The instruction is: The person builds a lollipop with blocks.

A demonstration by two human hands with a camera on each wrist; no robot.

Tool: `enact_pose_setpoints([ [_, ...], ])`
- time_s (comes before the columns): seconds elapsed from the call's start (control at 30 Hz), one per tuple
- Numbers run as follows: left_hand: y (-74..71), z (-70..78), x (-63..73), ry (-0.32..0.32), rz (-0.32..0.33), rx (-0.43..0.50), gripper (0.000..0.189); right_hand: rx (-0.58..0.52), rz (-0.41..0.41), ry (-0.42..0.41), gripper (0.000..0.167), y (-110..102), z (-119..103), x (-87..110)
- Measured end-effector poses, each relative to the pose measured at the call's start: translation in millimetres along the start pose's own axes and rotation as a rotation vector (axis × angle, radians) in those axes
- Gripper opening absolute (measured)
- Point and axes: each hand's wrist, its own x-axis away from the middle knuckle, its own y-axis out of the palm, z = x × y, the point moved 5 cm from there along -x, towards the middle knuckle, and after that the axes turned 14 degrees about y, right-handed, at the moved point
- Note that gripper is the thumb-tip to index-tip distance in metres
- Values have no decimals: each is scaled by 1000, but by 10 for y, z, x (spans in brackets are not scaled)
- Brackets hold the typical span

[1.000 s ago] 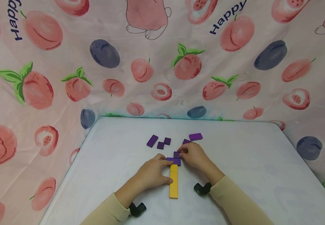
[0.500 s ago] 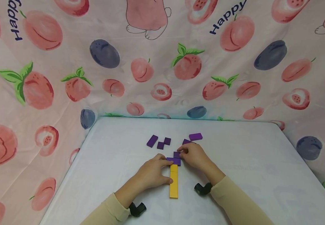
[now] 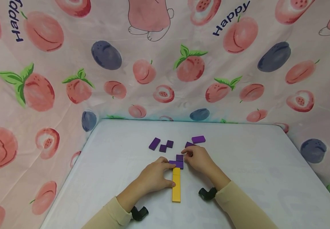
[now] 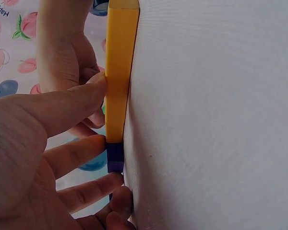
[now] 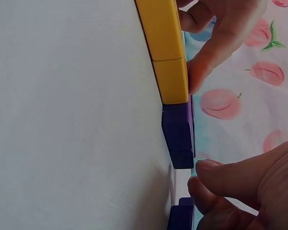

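A yellow bar (image 3: 176,192) and a yellow square block (image 3: 176,171) lie end to end on the table. Across their far end sits a purple rectangular block (image 3: 179,164), with a small purple square block (image 3: 179,157) touching its far side at the right. My left hand (image 3: 152,174) rests from the left, thumb against the yellow bar and forefinger on the purple rectangular block, fingers extended. Just right of the small purple square, my right hand (image 3: 199,159) holds nothing; in the right wrist view a narrow gap separates its thumb (image 5: 225,177) from the purple blocks (image 5: 179,129).
Toward the back lie a purple oblong block (image 3: 154,143), two small purple squares (image 3: 163,148), another purple oblong (image 3: 198,139) and a purple block (image 3: 189,144) partly behind my right hand. A fruit-print cloth (image 3: 165,76) hangs behind the white table (image 3: 119,140).
My right hand has let go of the small purple square block and drawn slightly right of it. The left hand and the blocks have stayed in place.
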Motion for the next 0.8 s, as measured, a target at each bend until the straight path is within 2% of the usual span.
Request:
enact_pose_setpoints([
  [0.6,18,-15,0,-1,6,4,68,-18,57,7,34,-139,62,-29],
  [0.8,9,-9,4,-1,7,10,68,-19,51,29,38,-173,84,-56],
])
